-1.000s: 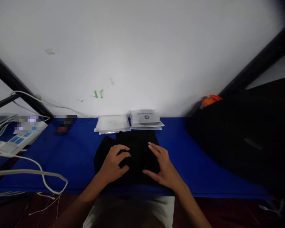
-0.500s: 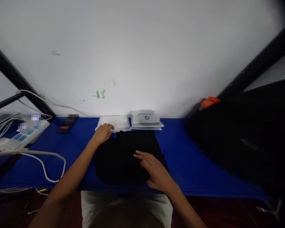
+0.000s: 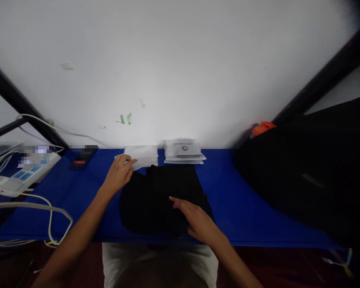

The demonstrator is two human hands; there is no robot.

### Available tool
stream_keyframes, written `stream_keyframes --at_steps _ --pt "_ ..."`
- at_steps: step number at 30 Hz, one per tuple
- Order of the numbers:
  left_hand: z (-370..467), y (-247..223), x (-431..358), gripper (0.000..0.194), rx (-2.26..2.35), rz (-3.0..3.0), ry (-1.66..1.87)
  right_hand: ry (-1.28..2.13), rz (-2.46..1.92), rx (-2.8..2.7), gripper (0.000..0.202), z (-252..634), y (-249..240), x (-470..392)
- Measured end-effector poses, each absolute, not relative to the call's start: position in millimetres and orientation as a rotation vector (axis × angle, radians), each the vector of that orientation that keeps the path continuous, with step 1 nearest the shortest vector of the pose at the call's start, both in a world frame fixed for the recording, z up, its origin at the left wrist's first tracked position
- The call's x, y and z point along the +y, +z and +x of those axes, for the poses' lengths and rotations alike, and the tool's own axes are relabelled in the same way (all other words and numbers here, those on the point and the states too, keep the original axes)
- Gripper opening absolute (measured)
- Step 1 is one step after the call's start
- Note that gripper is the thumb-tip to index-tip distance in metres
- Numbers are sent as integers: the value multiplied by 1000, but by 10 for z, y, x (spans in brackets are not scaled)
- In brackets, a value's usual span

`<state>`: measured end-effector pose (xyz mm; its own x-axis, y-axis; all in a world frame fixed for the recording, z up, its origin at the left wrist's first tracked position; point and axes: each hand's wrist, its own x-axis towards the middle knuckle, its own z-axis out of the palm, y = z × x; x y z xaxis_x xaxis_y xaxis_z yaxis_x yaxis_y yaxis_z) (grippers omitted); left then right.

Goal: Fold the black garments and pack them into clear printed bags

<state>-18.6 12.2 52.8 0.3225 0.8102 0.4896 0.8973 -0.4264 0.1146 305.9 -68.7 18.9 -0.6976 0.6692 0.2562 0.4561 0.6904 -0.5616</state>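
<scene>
Folded black cloth (image 3: 165, 192) lies on the blue table in front of me. My right hand (image 3: 195, 218) rests on its right part, index finger stretched out. Behind the cloth, to the left, my left hand (image 3: 120, 172) pinches the near left corner of a translucent plastic bag (image 3: 142, 162), which sits askew over other pale bags (image 3: 141, 151). Just right of these is a stack of clear bags with dark printing (image 3: 184, 149), touched by neither hand.
A white power strip (image 3: 33, 172) with cables and a dark object (image 3: 83, 157) with a red patch are on the left. A large black item (image 3: 294, 172) covers the right side, with something orange (image 3: 263, 128) behind it. A white wall (image 3: 180, 72) rises behind.
My left hand has moved left and slightly toward me, dragging the top bag's corner with it. My right hand has stayed on the cloth, with its fingers drawn closer together.
</scene>
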Motion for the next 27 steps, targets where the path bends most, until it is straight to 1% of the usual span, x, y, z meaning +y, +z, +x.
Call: stream_keyframes --at_steps 3,6,9,12,14,18,21,24,27 --pt "21 594 -170 46 -1481 -2443 -781 513 -614 -2367 60 2991 295 -646" --pt "261 621 -482 58 -1319 -2635 -799 358 -413 -2331 53 2905 417 -606" --pt "437 628 -744 79 -1193 -2841 -789 231 -404 -2401 51 2847 455 -578" --pt "534 620 -880 95 -1181 -2884 -813 212 -539 -2468 59 2829 375 -570" --pt "572 611 -895 96 -1185 -2875 -809 211 -657 -2486 70 2825 297 -571" --pt "633 591 -823 91 -1332 -2870 -718 191 -847 -2472 90 2793 213 -573" --pt "674 559 -775 90 -1442 -2919 -621 183 -969 -2463 96 2743 208 -569" --pt "721 524 -785 92 -1480 -2952 -554 113 -1038 -2438 89 2698 183 -551" --pt "793 507 -840 95 -1451 -2963 -504 -11 -1057 -2442 66 2663 111 -501"
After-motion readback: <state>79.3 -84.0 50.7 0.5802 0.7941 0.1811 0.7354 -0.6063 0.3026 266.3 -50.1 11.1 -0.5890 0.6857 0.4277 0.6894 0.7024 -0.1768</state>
